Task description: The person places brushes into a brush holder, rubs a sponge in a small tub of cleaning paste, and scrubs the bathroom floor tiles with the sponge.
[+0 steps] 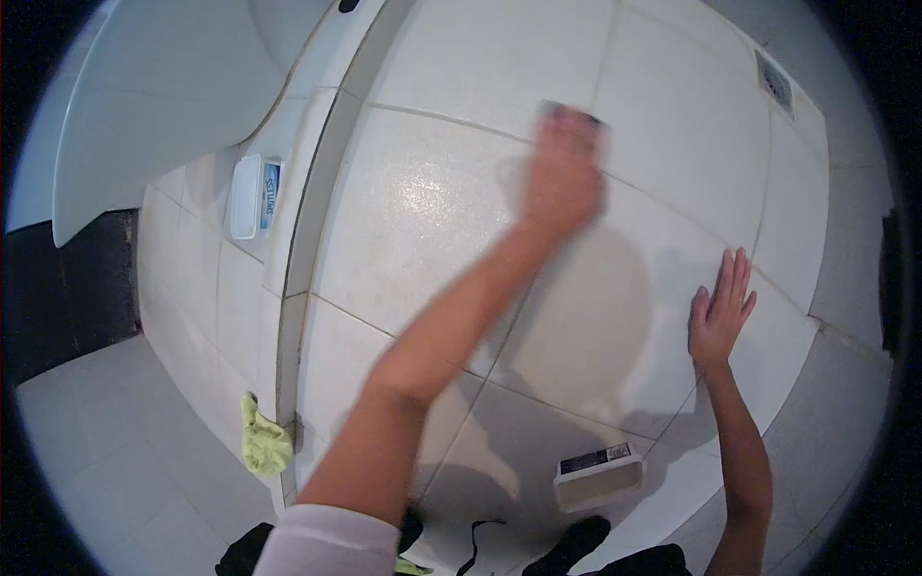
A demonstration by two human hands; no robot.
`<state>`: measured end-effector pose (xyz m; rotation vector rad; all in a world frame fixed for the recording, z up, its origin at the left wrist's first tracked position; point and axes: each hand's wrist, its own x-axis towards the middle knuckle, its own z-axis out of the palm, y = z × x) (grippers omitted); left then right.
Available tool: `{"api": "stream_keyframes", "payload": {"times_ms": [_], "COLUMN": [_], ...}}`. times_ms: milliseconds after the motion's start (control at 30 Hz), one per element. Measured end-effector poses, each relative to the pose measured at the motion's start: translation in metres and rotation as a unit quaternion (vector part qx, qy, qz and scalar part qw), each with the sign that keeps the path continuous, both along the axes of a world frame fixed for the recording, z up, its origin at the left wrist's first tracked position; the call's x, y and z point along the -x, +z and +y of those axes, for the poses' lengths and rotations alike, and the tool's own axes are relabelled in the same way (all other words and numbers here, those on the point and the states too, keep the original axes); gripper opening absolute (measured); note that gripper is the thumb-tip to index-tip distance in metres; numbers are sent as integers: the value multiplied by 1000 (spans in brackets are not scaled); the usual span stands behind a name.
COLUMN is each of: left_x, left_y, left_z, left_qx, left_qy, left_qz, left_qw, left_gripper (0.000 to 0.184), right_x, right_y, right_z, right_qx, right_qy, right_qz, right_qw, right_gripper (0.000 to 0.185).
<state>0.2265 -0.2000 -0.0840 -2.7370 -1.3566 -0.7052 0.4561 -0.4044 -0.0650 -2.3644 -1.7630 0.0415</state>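
Note:
My left hand [565, 173], blurred by motion, presses a dark scrubbing pad [601, 123] against the pale floor tiles [442, 58]. Only the pad's edges show past the fingers, so its exact kind is hard to make out. Off to the right, my right hand [722, 317] lies flat on the tiles, fingers stretched out and holding nothing. Below it, close to my feet, is a white plastic tub [595, 490] with a dark label.
A low tiled ledge [317, 182] runs along the left. Beyond it are a white tub [248, 197] with a blue "SPOTLESS" label and a glass panel [173, 86]. A yellow-green cloth [266, 444] hangs by the ledge's end. A floor drain [776, 82] is at upper right.

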Motion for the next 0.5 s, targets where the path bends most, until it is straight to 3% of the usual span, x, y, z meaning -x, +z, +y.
{"api": "stream_keyframes", "payload": {"times_ms": [33, 67, 167, 200, 267, 300, 367, 467, 500], "left_x": [-32, -41, -33, 2, 81, 114, 150, 102, 70], "left_y": [-11, -11, -13, -17, -5, 8, 1, 6, -7], "left_z": [-18, -16, 10, 28, 77, 91, 111, 105, 114], "left_qx": [5, 3, 63, -60, 7, 9, -85, -25, 2], "left_qy": [-75, -71, -92, -34, 56, 82, 137, 178, 116], "left_qz": [-149, -153, -97, -1, 87, 56, 80, 103, 112], "left_qw": [986, 986, 989, 998, 995, 995, 984, 978, 987], "left_gripper": [42, 42, 42, 43, 47, 42, 40, 45, 45], "right_x": [0, -1, -3, -2, -1, 0, -1, 1, -1], "right_y": [0, 1, 0, 1, 2, 1, 1, 4, 4], "right_z": [-1, 0, -1, -2, 0, 1, 1, 2, 3], "right_qx": [10, 19, 16, 17, 16, 15, 17, 17, 13], "right_qy": [-5, -7, 6, 1, 1, -5, -6, -5, -5], "right_qz": [5, 9, 4, 4, -1, 3, -10, -3, -9], "right_qw": [1000, 1000, 1000, 1000, 1000, 1000, 1000, 1000, 1000], "right_gripper": [66, 67, 68, 68, 68, 68, 68, 69, 69]}}
